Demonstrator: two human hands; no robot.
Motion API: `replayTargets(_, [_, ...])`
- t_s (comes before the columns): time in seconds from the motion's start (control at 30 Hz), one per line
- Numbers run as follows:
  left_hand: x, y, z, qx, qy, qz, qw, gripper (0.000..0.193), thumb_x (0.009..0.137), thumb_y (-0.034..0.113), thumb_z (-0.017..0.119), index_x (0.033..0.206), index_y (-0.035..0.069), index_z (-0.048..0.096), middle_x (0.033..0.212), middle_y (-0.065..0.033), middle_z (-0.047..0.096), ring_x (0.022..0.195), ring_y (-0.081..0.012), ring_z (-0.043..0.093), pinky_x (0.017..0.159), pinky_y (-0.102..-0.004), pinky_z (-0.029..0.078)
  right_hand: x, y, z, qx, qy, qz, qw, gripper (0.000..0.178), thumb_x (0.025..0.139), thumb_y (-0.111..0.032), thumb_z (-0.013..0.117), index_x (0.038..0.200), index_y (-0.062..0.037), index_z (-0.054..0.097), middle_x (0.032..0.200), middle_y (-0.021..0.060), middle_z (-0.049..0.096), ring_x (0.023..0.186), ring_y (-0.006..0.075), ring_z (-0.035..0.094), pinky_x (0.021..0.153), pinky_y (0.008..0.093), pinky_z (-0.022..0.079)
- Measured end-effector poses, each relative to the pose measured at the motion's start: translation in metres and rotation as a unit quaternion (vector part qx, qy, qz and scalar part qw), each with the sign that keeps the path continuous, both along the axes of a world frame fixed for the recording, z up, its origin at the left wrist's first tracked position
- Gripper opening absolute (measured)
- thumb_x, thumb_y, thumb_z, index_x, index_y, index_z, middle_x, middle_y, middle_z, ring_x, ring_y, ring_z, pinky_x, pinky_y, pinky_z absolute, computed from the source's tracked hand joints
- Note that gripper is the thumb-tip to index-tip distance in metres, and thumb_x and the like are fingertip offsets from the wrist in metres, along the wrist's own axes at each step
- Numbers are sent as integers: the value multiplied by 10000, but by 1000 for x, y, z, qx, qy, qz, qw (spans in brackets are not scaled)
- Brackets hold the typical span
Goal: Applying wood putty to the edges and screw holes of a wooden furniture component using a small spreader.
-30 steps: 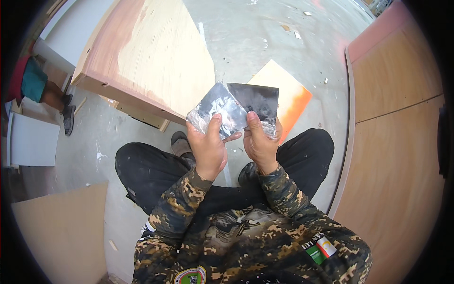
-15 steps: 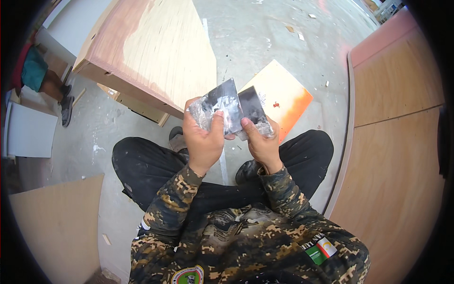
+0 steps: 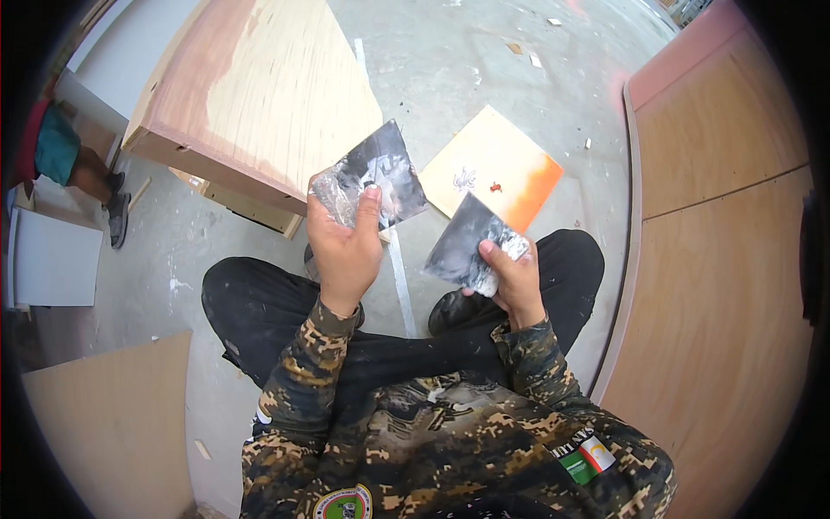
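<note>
My left hand (image 3: 344, 251) grips a thin dark square putty spreader (image 3: 396, 173), its thumb pressed on the face. Whitish smears and a crusted grey edge cover part of that blade. A second dark putty spreader (image 3: 456, 245) is in my right hand (image 3: 520, 278), lower down and tilted, with pale residue along the gripped edge. The two spreaders are apart. Beyond them on the floor lies a pale square board (image 3: 467, 143) with an orange stain at its right side. A small reddish-brown blob (image 3: 495, 187) and a whitish squiggle (image 3: 465, 179) sit on it.
A large wooden box (image 3: 277, 95) stands at front left, a curved wooden panel (image 3: 726, 285) along the right. A plywood sheet (image 3: 112, 424) is at lower left. Another person's leg (image 3: 91, 173) shows at far left, near a white panel (image 3: 56, 259). Scraps dot the concrete floor (image 3: 450, 52).
My hands have moved apart: the left one slightly left and the right one down and right, each with its spreader. The spreaders were close together before. More of the board now shows.
</note>
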State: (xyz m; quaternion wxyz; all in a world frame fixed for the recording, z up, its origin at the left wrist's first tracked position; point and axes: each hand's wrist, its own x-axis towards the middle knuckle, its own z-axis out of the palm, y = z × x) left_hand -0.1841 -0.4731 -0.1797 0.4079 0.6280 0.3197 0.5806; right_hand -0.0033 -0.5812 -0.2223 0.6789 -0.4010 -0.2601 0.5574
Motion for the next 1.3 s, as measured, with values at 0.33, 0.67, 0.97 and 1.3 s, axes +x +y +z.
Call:
replayTargets(0.33, [5,-15,-3,-15,93,-54,994,259,963,51,600,1186,-39,503,944,-125,690,824,-158,667,737,-294,522,-20,4,-11,-49,123,-31,991,336,940,-34,618,1252,15,505,1000,122,652,722,227,709,460,373,623])
replayTargets(0.67, [-15,-18,10,2,282,-174,943,288,922,66,622,1176,-11,508,723,-210,657,658,-371,684,568,-393,493,-6,3,-14,-21,126,-56,990,307,943,-70,628,1220,21,531,985,118,659,710,210,700,429,346,583])
replayTargets(0.97, [-29,-20,4,-70,197,-112,971,265,930,51,623,1176,-19,553,847,-172,656,771,-248,673,694,-342,505,11,6,-5,13,107,-168,980,272,973,-103,588,1185,65,556,982,154,683,726,242,721,471,348,612])
replayTargets(1.3, [-1,-28,-24,-154,-41,17,987,297,946,5,629,1212,-37,504,1095,-105,637,979,-121,607,875,-278,496,-30,-3,-16,18,-133,-6,991,198,985,-105,630,1061,76,644,894,88,690,733,129,678,609,298,623])
